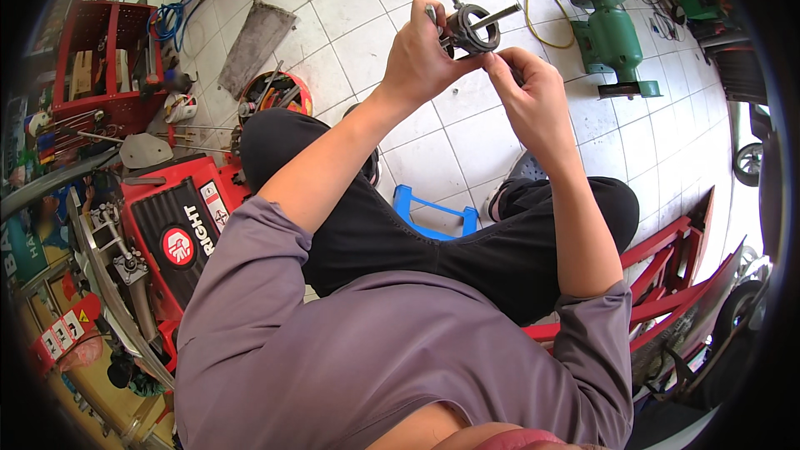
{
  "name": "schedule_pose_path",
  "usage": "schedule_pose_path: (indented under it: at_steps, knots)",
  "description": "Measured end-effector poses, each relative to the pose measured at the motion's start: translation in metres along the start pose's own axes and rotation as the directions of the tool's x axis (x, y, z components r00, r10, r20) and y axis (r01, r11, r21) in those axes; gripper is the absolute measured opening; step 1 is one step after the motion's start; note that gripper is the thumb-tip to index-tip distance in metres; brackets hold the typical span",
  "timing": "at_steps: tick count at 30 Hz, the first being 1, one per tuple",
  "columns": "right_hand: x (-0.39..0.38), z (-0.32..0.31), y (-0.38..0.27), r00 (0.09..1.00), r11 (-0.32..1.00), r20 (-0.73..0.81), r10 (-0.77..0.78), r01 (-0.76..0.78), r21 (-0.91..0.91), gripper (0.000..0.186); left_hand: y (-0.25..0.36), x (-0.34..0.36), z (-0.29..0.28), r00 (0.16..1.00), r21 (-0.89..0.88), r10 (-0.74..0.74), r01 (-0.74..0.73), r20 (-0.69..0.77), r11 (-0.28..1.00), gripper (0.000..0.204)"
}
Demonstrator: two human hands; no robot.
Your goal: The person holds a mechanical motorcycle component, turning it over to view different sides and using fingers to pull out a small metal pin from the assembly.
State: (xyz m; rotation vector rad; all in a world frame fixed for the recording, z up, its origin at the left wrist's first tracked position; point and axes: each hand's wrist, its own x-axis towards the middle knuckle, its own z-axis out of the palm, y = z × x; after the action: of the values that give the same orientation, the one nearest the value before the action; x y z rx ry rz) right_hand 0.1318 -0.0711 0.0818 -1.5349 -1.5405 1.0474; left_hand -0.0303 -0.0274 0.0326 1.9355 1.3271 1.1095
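Note:
Out in front of my knees, above the tiled floor, I hold a dark metal ring-shaped part (492, 31) with bolts or rods sticking out of it. One bright rod (500, 16) points to the right across the ring's opening. My left hand (421, 58) is closed round the left side of the part, thumb and fingers bent. At the part's lower edge my right hand (533, 92) pinches with thumb and fingertips. Its other fingers are curled, and whether they hold something more is hidden.
A green bench grinder (617, 37) stands on the floor to the right, near a yellow cable (546, 0). By my left knee is a red tub (302, 92) of tools. A red-and-black case (171, 237) lies at the left. Between my legs is a blue stool frame (433, 210).

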Motion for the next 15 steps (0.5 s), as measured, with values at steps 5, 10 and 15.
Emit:
schedule_pose_path:
  at_steps: [5, 10, 15]
  knots:
    - [0.000, 0.000, -0.001, 0.999, 0.999, -0.026, -0.031, 0.030, -0.030, 0.029, -0.004, 0.000, 0.006, 0.999, -0.099, -0.051, 0.052, 0.006, 0.994, 0.061]
    - [0.000, 0.001, 0.000, 0.998, 0.997, -0.036, -0.059, 0.057, -0.050, 0.029, -0.005, -0.003, 0.009, 0.994, -0.212, -0.108, 0.108, 0.014, 0.971, 0.059]
    - [0.004, 0.001, 0.015, 0.998, 0.961, 0.046, -0.039, 0.025, 0.276, 0.028, -0.003, -0.002, 0.007, 0.999, -0.096, -0.017, 0.014, -0.031, 0.995, 0.062]
